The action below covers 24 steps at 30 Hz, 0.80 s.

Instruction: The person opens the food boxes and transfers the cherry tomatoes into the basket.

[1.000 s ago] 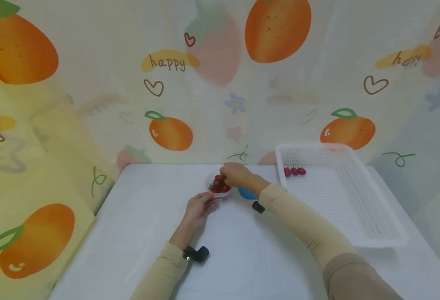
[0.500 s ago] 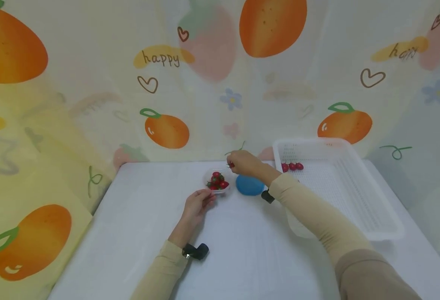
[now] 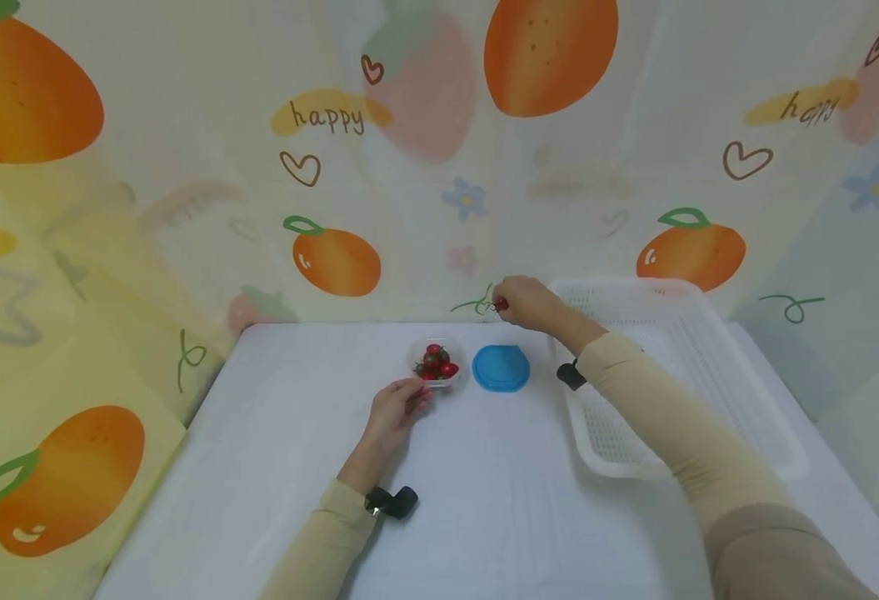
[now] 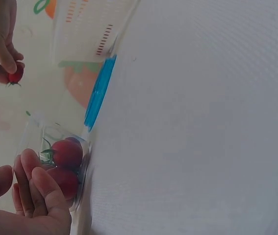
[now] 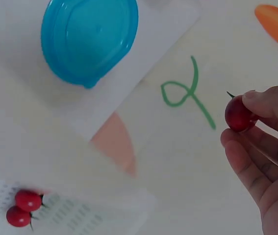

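Note:
My right hand [image 3: 526,302] pinches a red cherry tomato [image 5: 240,114] with a green stem between thumb and fingertips. It is raised at the back of the table, beside the far left corner of the white basket. My left hand [image 3: 397,408] is at the near side of a small clear container [image 3: 439,384], its fingers loosely bent against or just in front of the wall; firm contact cannot be told. Several cherry tomatoes [image 3: 435,362] with green stems lie in that container, partly covered by my left fingers in the left wrist view.
Right of the container a blue lid [image 3: 501,368] lies flat on the white table [image 3: 476,500]. The large white perforated basket [image 3: 765,400] stands at the right, partly behind my right arm. Cherry tomatoes [image 5: 23,208] sit in it. A fruit-printed curtain [image 3: 409,208] hangs behind.
My right hand has lifted a cherry tomato out of the clear container and moved right, toward the basket, uncovering the blue lid. My left hand has stayed by the container.

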### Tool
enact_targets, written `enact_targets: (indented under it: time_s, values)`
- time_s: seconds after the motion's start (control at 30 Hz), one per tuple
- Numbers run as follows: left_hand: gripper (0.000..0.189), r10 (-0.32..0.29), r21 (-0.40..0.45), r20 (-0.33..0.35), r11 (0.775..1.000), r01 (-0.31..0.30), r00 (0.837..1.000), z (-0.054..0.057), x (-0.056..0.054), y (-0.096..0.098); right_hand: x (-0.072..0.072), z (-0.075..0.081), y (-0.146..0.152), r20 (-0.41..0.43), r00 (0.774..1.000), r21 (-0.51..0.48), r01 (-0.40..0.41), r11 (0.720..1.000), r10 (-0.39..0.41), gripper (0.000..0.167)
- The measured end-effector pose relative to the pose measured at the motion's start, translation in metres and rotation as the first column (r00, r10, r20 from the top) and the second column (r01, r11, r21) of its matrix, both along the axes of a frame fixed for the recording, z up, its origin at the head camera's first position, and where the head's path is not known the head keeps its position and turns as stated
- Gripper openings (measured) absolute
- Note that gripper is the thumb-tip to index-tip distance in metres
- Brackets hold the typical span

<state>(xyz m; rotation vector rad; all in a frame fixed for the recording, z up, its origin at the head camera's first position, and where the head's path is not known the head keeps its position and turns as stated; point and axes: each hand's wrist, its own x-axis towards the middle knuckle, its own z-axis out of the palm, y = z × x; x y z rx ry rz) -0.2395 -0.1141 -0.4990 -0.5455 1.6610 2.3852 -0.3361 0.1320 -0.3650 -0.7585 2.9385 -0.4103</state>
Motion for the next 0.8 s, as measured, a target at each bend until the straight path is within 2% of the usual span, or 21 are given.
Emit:
enact_targets:
  time_s: [0.37,0.6,0.8]
  values:
    - [0.030,-0.016,-0.045,0.018,0.999,0.017,1.000,0.003,0.001,-0.001,-0.004,0.014,0.046,0.029,0.994,-0.015,0.107,0.994,-0.107,0.029]
    - [0.028,-0.023,-0.034,0.018,0.999,0.023,1.000,0.003,0.001,-0.002,-0.006,0.011,0.079,0.000,0.988,-0.038,0.152,0.988,-0.152,0.026]
    - [0.031,-0.033,-0.030,0.008,0.999,0.033,0.999,0.001,0.001,-0.003,-0.005,0.006,0.102,0.022,0.976,-0.067,0.219,0.973,-0.218,0.026]
